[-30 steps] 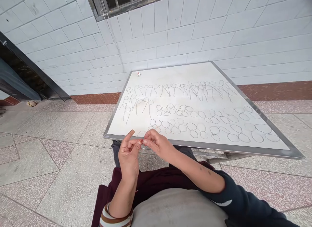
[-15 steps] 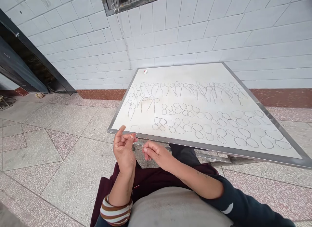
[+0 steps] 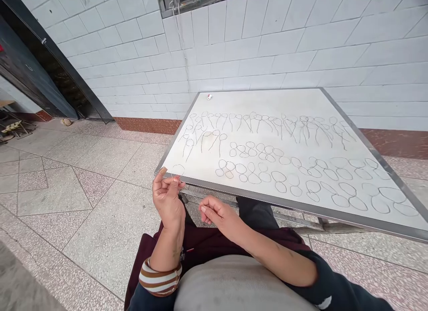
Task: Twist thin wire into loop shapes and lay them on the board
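Observation:
A thin wire loop (image 3: pixel 178 169) stands up from the pinched fingertips of my left hand (image 3: pixel 169 197), over the near left edge of the white board (image 3: pixel 261 99). From there a thin strand runs down to the right toward my right hand (image 3: pixel 214 211), whose fingers are closed at its end. On the board lie several wire loops with long tails (image 3: pixel 254 117) in the upper rows and several paired wire rings (image 3: pixel 247 170) in the lower rows.
The board has a grey metal frame (image 3: pixel 294 206). A small red and white object (image 3: pixel 209 96) lies at its far left corner. Behind it is a white tiled wall (image 3: pixel 234 57) with a barred window. A dark doorway (image 3: pixel 56 66) opens at the left.
My right hand has moved a little away from my left hand, and more of the strand shows between them. The camera view has shifted slightly left.

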The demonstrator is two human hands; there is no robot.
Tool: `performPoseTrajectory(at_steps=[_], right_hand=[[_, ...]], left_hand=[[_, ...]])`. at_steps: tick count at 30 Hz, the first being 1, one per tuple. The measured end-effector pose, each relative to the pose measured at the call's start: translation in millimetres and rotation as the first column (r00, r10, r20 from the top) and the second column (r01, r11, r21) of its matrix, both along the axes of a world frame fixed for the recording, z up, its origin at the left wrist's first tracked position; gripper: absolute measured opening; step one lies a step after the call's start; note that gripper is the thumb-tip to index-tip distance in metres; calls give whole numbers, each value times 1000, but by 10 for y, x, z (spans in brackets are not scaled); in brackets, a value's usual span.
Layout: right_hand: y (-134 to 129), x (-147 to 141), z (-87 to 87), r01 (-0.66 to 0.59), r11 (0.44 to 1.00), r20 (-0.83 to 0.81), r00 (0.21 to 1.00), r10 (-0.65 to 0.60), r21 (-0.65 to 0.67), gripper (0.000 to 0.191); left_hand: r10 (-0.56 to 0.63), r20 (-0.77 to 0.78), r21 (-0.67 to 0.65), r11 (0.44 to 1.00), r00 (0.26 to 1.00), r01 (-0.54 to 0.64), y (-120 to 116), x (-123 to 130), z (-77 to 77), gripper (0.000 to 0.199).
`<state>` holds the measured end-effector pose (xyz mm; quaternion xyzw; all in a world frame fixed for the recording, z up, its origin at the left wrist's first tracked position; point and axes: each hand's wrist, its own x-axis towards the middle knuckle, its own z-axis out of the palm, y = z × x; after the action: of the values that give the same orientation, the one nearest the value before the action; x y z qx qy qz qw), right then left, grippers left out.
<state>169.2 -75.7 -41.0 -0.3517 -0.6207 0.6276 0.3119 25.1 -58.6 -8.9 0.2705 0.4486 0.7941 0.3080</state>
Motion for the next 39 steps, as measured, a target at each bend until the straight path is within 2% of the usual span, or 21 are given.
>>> performPoseTrajectory(at_steps=[10, 17, 20, 23, 26, 29, 31, 32, 34, 36, 38, 39], right_hand=[[-3, -20, -35, 62, 991, 151, 985, -80, 119, 13], [-40, 13, -6, 18, 938, 234, 966, -106, 347, 14], [-48, 36, -34, -47, 857, 286, 951, -120, 513, 15], [-59, 47, -73, -132, 730, 372, 912, -176, 670, 17], [-99, 39, -124, -207, 609, 425, 873, -239, 766, 19], [-163, 40, -207, -243, 561, 438, 865, -244, 791, 20], [-189, 67, -261, -253, 576, 434, 879, -199, 777, 20], [-188, 89, -275, -241, 608, 425, 887, -178, 757, 19], [-147, 145, -252, -155, 716, 379, 911, -164, 681, 19], [-61, 196, -149, 8, 839, 281, 940, -191, 545, 18], [47, 224, 9, 157, 917, 132, 967, -219, 368, 17], [101, 228, 92, 201, 937, 46, 974, -223, 285, 24]], left_hand=[[66, -30, 23, 998, 997, -66, 20, 28, 25, 43], [70, -48, 28, 997, 996, -69, -1, 4, 31, 43], [48, -36, 21, 999, 998, -47, -13, -11, 22, 44], [16, -19, 10, 1000, 1000, -16, -28, -8, -2, 44], [-13, 4, -6, 1000, 1000, 13, -42, 1, -23, 44], [-19, 19, 6, 1000, 1000, 19, -48, -27, 1, 42], [-4, 6, 34, 999, 1000, 4, -56, -66, 44, 41], [-2, -8, 46, 999, 1000, 3, -65, -83, 68, 42], [-35, -39, 52, 998, 999, 37, -93, -89, 104, 46], [-121, -54, 29, 992, 991, 123, -133, -43, 111, 48], [-231, -52, -11, 973, 971, 231, -175, 52, 93, 51], [-289, -50, -31, 957, 956, 287, -195, 109, 79, 52]])
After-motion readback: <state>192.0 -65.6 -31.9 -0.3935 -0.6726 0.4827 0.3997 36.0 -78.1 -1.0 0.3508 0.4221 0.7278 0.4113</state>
